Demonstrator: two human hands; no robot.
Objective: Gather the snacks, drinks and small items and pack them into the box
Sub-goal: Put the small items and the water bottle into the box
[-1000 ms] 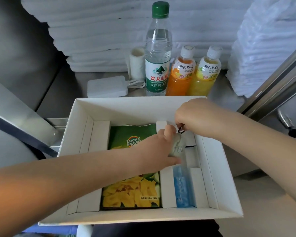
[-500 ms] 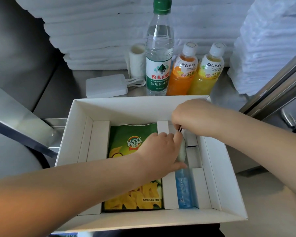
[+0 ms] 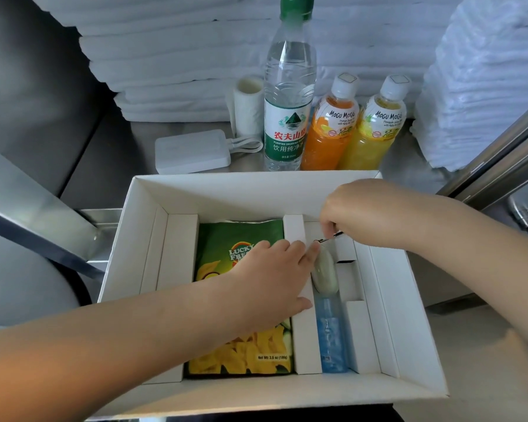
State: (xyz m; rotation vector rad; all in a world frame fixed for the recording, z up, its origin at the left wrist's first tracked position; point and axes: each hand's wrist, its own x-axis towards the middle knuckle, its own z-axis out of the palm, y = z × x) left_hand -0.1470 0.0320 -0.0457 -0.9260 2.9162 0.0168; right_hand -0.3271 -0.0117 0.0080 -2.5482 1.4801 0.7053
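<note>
Fingertips (image 3: 327, 229) of the right hand (image 3: 360, 208) pinch a small metal loop (image 3: 329, 238), probably to steer the pale oval item (image 3: 325, 275) into its narrow slot. The left hand (image 3: 272, 278) lays straight fingers (image 3: 310, 254) against it, steadying. Below them lies a blue packet (image 3: 331, 333), and beside the left hand the snack bag (image 3: 241, 354). Beyond the box (image 3: 256, 181), three bottles (image 3: 288, 102) wait on the steel counter (image 3: 403, 166).
</note>
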